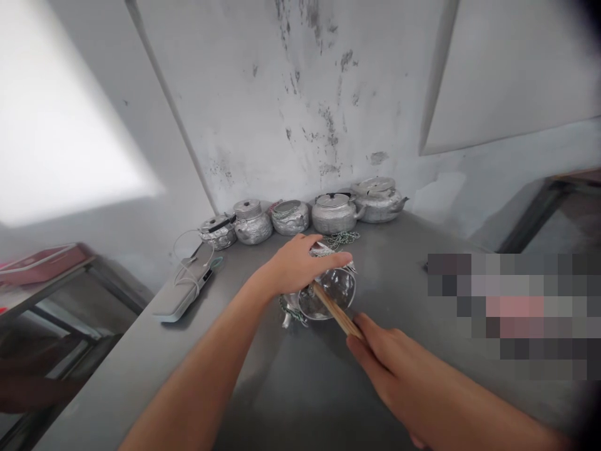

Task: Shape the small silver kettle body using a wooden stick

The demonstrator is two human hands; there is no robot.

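Note:
A shiny dented metal kettle [345,291] is tipped on its side on the dark table, its round mouth turned toward me. My left hand [305,263] grips its upper side, thumb along the rim and fingers spread over the far side. A light wooden stick [335,310], perhaps several thin ones held together, reaches into the mouth. My right hand [380,347] is closed round the stick's near end. Where the stick's far tip touches inside cannot be made out. Green-and-white cord [293,311] hangs by the kettle's lower left, and more patterned cord [342,239] lies behind it.
Several silvery kettles line the wall, among them a lidded one [334,214] and a larger one [379,200]. A grey case [181,294] with a white cable lies on the table's left edge. A pink tray [44,263] rests on a side shelf. A blurred-out patch covers the right.

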